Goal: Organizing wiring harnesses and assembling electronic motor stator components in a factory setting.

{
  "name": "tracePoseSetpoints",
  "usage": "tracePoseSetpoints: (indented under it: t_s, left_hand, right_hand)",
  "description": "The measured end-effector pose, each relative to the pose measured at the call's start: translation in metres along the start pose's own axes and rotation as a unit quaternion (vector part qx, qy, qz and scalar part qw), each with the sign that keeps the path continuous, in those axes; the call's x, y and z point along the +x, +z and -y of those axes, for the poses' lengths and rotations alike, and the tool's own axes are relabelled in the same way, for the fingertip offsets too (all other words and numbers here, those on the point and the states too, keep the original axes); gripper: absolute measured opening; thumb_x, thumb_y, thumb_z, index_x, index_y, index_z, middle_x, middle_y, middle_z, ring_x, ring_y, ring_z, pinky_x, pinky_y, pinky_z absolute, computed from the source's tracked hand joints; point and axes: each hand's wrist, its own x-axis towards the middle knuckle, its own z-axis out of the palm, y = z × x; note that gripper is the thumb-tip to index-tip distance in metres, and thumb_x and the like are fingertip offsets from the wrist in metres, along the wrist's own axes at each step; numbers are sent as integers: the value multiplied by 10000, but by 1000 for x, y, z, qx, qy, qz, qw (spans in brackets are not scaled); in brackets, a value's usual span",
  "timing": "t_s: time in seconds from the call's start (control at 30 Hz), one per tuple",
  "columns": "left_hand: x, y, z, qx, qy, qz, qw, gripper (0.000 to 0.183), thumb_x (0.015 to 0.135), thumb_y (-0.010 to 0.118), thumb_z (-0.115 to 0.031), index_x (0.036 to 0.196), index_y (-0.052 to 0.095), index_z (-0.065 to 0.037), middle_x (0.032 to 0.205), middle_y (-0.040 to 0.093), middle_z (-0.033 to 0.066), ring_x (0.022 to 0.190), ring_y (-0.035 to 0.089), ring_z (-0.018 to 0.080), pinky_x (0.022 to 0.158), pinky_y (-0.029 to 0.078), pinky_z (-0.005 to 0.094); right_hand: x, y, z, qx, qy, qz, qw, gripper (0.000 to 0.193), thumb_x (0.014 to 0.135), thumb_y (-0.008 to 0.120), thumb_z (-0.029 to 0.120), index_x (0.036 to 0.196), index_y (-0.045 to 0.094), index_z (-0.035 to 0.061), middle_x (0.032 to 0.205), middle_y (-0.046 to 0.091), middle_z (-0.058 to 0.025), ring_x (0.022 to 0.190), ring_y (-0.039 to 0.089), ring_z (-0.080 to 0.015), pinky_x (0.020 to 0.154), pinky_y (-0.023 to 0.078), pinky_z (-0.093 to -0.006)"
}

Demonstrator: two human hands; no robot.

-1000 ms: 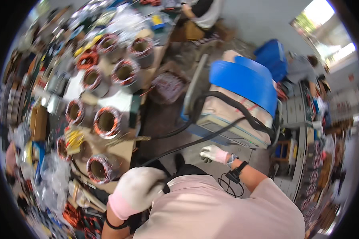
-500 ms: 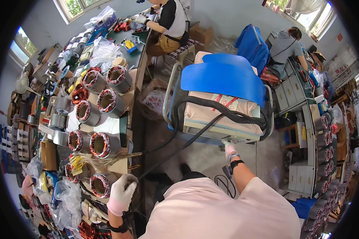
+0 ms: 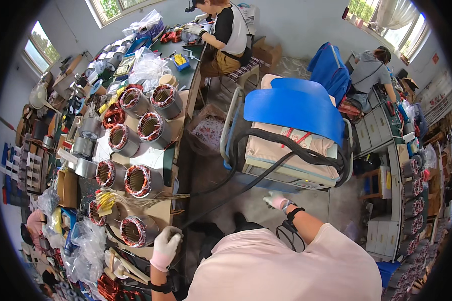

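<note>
My left hand (image 3: 166,247), in a white and pink glove, is at the bench edge beside a motor stator (image 3: 138,231). Its fingers are curled; what they may hold is hidden. A thin black cable (image 3: 236,194) runs down from the machine towards its fingertips. My right hand (image 3: 276,200), gloved too, hangs in the air below the front panel of the boxy machine (image 3: 286,175), fingers apart and holding nothing. That machine has tubular side handles, a pinkish cloth (image 3: 266,148), a bent blue sheet (image 3: 296,113) and a thick black cable bundle (image 3: 306,150) on top.
Several more stators (image 3: 143,181) with red-and-white windings stand on the left bench, by a bundle of thin wires (image 3: 150,200). A sack of scraps (image 3: 206,133) sits beside the bench. Two people work farther off, one seated. Drawer cabinets (image 3: 381,236) line the right.
My right hand has drawn back from the machine's front panel, and its fingers have come apart. My left hand stays by the bench edge. The whole view has shifted slightly.
</note>
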Motion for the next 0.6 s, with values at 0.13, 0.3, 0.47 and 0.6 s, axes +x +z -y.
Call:
tracePoseSetpoints:
  t_s: [0.13,0.3,0.47,0.6]
  left_hand:
    - [-9,-2,44,29,-62,0,998,148,984,626,-66,1096,687,7,899,727,60,769,666,113,688,536,281]
    - [-23,-4,107,17,-106,28,994,146,1022,576,-77,1115,665,-8,940,720,51,788,672,113,694,522,259]
    - [-47,-9,186,-8,-212,41,976,150,1035,591,-126,1112,661,-18,925,733,59,797,689,128,699,530,261]
    - [-80,-8,253,-54,-223,-70,971,160,1026,609,-132,1132,683,-37,935,727,64,800,681,150,710,550,301]
  right_hand:
    - [-4,34,36,-131,-76,42,988,403,984,676,288,1236,656,-25,928,746,-116,746,712,-197,684,560,-374]
    - [-11,54,54,-190,-84,88,974,389,937,689,316,1185,724,18,1096,761,-214,1030,728,-366,908,558,-458]
    - [13,58,17,-254,-114,61,959,585,961,687,325,1338,600,-113,966,768,-189,801,738,-295,762,563,-437]
    - [46,69,-20,-371,-229,-29,899,570,951,678,406,1290,657,-52,1009,771,-235,926,735,-425,839,561,-487]
